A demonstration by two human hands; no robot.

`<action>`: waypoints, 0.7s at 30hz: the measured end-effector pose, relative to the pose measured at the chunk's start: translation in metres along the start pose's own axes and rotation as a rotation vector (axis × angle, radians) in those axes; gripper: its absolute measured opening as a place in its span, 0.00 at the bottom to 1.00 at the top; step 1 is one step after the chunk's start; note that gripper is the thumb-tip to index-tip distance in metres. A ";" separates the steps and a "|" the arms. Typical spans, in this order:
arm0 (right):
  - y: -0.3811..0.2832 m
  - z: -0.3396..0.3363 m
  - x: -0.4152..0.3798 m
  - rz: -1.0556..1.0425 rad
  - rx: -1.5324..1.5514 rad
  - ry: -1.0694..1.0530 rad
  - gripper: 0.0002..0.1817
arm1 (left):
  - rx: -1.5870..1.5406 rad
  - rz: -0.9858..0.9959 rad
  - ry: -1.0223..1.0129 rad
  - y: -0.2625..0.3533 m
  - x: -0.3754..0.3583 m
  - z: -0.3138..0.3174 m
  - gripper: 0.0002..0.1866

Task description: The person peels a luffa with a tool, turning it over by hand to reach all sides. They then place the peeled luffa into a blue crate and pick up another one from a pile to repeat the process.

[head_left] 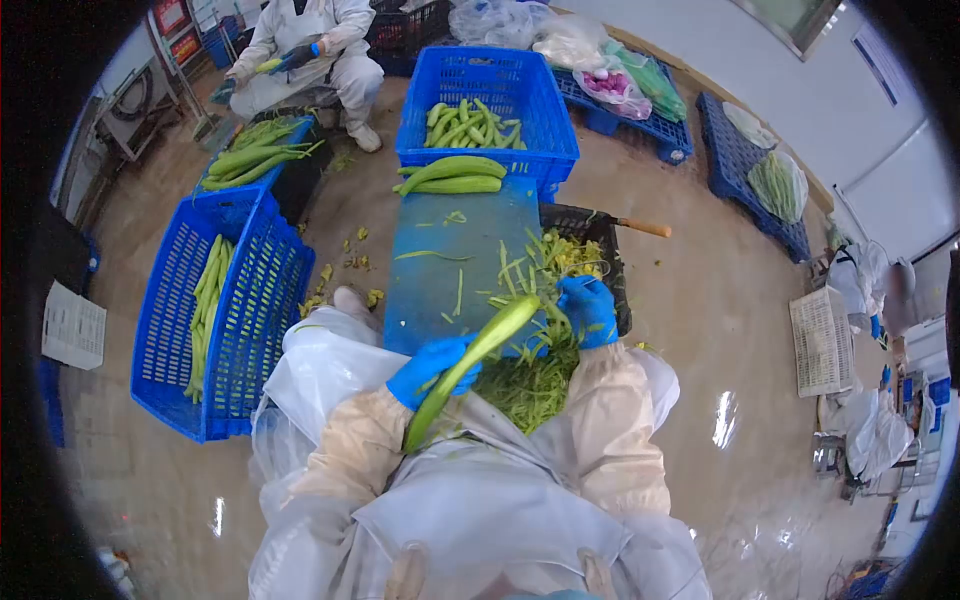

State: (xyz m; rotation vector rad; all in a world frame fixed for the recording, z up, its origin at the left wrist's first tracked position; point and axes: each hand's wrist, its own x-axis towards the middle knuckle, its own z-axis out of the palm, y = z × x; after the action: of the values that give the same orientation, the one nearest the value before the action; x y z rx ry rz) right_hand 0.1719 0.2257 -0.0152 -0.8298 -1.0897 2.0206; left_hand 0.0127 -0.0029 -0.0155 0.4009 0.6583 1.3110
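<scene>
Standing beside my left leg, the big blue slotted plastic crate (255, 350) sits, I judge, within easy reach. The flat blue rectangular board (425, 300) lies ahead of me, probably as a surface close to both hands. Near its right edge, the heap of thin green shreds (525, 395) lies low, likely where scraps drop. My long, smooth pale-green gourd (482, 350) slants over the board's near edge, lying across my left hand (430, 372), whose blue-gloved fingers wrap its lower half, presumably for steadiness. My right hand (590, 312), also blue-gloved, curls just right of the gourd's upper end, apart from it; I cannot tell what it pinches.
</scene>
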 end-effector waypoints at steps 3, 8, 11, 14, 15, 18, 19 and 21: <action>-0.005 -0.012 0.006 0.047 0.030 0.128 0.05 | -0.132 -0.016 -0.018 0.002 -0.003 0.007 0.19; -0.002 0.048 -0.057 -0.059 -0.127 -0.081 0.06 | -0.162 0.050 0.175 0.002 0.015 -0.014 0.17; 0.037 0.083 -0.096 -0.060 -0.193 -0.396 0.10 | -0.206 0.063 0.302 0.001 0.022 -0.001 0.16; 0.057 0.090 -0.097 -0.063 -0.256 -0.431 0.11 | -0.183 0.120 0.413 0.001 0.019 0.005 0.15; 0.054 0.094 -0.097 -0.059 -0.298 -0.426 0.10 | -0.150 0.155 0.404 0.001 0.017 0.004 0.15; 0.048 0.089 -0.086 -0.053 -0.316 -0.382 0.09 | -0.233 0.093 0.346 -0.003 0.018 -0.005 0.15; 0.051 0.085 -0.079 -0.065 -0.345 -0.357 0.09 | -0.234 0.092 0.346 -0.003 0.017 -0.006 0.15; 0.046 0.078 -0.064 -0.107 -0.304 -0.297 0.09 | -0.125 0.072 0.259 0.002 0.012 0.001 0.15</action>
State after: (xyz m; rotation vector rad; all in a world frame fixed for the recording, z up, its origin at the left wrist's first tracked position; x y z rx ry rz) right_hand 0.1343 0.1213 -0.0074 -0.6124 -1.6040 1.9560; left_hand 0.0137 0.0094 -0.0162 0.1546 0.7782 1.4787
